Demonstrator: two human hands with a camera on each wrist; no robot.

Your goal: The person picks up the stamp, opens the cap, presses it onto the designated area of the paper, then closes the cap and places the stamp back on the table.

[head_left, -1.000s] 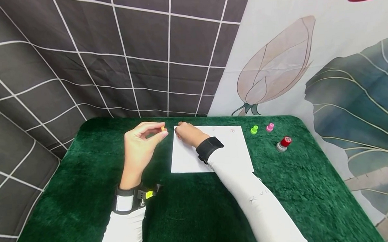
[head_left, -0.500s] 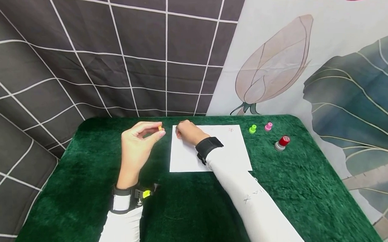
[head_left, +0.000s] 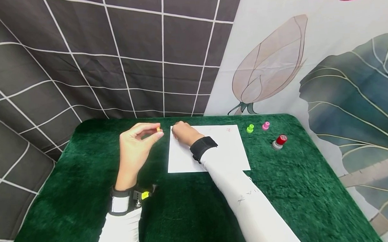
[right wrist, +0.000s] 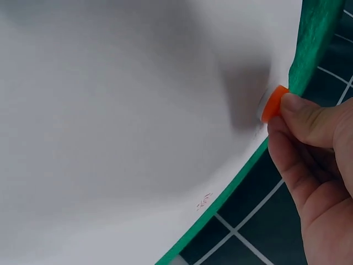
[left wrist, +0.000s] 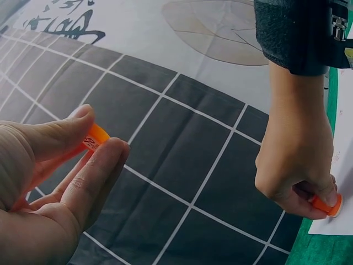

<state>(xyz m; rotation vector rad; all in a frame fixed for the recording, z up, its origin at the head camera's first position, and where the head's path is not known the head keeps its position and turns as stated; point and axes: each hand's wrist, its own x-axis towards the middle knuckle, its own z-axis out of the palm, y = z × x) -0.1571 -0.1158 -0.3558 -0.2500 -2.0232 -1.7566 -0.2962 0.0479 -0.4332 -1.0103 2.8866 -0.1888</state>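
My left hand (head_left: 134, 151) is raised at the left of the paper and pinches a small orange cap (left wrist: 96, 137) between thumb and fingertips. Faint lettering shows on the cap's side. My right hand (head_left: 185, 132) is at the far left corner of the white paper (head_left: 227, 152). It pinches an orange stamp (right wrist: 274, 105) with a pale rim, its face turned to the sheet. Whether the face touches the paper is hard to tell. In the head view the right hand hides this stamp. A small red mark (right wrist: 204, 201) is printed near the paper's far edge.
To the right of the paper stand a green stamp (head_left: 250, 128) and a pink stamp (head_left: 266, 125). Nearer to me on that side is a larger red-and-white stamp (head_left: 279, 142). A green cloth (head_left: 171, 214) covers the table, with a dark checked curtain (head_left: 141, 73) behind.
The head view has shifted slightly, so everything sits a little further left in it. Both hands keep their pinch. The right hand moves only slightly at the paper's corner.
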